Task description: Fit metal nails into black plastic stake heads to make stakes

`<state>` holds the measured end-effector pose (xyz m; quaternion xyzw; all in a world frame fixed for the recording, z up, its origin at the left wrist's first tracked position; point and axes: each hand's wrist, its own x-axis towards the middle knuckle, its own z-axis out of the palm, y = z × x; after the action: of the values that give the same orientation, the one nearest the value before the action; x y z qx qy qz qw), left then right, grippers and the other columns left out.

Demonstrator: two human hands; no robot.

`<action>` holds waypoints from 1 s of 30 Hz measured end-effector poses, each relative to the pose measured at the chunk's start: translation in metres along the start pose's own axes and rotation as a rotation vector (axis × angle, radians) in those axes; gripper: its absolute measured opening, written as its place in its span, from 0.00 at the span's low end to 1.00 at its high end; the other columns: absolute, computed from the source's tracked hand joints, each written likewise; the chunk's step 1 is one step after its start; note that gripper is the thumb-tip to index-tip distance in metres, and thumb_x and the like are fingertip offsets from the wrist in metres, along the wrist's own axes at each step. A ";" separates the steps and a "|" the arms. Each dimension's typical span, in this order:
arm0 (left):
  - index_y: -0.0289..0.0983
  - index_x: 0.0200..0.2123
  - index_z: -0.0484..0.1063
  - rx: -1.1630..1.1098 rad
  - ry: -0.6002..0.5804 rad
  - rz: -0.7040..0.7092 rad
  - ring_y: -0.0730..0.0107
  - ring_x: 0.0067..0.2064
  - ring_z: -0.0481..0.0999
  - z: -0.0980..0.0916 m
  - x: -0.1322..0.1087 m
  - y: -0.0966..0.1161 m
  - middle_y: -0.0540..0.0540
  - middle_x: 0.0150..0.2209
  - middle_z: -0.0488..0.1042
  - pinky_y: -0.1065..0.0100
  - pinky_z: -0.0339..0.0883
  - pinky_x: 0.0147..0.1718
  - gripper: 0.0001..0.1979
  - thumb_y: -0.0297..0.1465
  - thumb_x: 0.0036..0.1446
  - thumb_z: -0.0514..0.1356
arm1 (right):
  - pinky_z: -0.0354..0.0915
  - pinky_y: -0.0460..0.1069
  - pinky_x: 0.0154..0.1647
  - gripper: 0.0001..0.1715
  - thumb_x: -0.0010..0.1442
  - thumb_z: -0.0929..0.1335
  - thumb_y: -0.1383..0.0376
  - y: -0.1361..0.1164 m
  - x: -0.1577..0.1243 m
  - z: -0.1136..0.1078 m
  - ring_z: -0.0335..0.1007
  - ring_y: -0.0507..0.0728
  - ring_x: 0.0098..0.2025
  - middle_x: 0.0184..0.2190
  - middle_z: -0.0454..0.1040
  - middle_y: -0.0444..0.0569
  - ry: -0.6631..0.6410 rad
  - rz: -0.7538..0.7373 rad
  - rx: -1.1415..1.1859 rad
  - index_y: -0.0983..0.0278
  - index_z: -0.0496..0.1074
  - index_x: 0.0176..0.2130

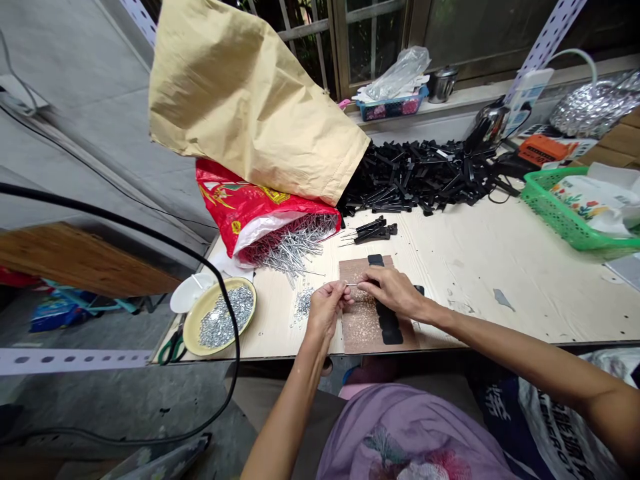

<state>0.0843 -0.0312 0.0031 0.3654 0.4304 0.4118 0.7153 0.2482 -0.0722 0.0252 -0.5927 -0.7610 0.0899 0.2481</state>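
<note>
My left hand and my right hand meet over a brown pitted board at the table's front edge. Both are pinched on a thin metal nail held level between them. A black plastic part lies on the board under my right hand. A small heap of tiny metal pieces sits just left of my left hand. Long nails spill from a red bag behind it.
A yellow dish of small metal pieces stands at the front left, with scissors beside it. A tan paper sack lies over the red bag. Black plastic parts are heaped at the back, a green basket at right.
</note>
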 end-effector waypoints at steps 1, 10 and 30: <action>0.31 0.27 0.73 0.078 0.025 0.082 0.77 0.25 0.69 0.002 -0.001 -0.001 0.49 0.24 0.72 0.72 0.66 0.29 0.15 0.38 0.43 0.68 | 0.54 0.46 0.32 0.11 0.65 0.61 0.62 0.000 0.000 -0.001 0.65 0.53 0.34 0.32 0.72 0.47 0.021 -0.002 -0.008 0.64 0.70 0.35; 0.32 0.28 0.73 0.359 0.114 0.275 0.75 0.25 0.70 -0.001 -0.004 -0.002 0.50 0.24 0.72 0.72 0.65 0.28 0.12 0.38 0.50 0.62 | 0.55 0.45 0.30 0.17 0.66 0.58 0.62 0.001 0.002 0.013 0.64 0.51 0.29 0.27 0.70 0.46 -0.067 0.018 0.233 0.67 0.69 0.32; 0.33 0.26 0.68 0.130 0.062 0.066 0.79 0.20 0.63 -0.001 0.001 -0.005 0.53 0.20 0.65 0.75 0.58 0.20 0.14 0.39 0.49 0.64 | 0.54 0.50 0.38 0.14 0.66 0.59 0.66 -0.002 -0.006 0.009 0.63 0.54 0.36 0.32 0.72 0.48 0.209 -0.139 -0.289 0.63 0.72 0.35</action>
<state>0.0854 -0.0318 -0.0018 0.4120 0.4659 0.4177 0.6623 0.2438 -0.0772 0.0166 -0.5743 -0.7752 -0.0996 0.2436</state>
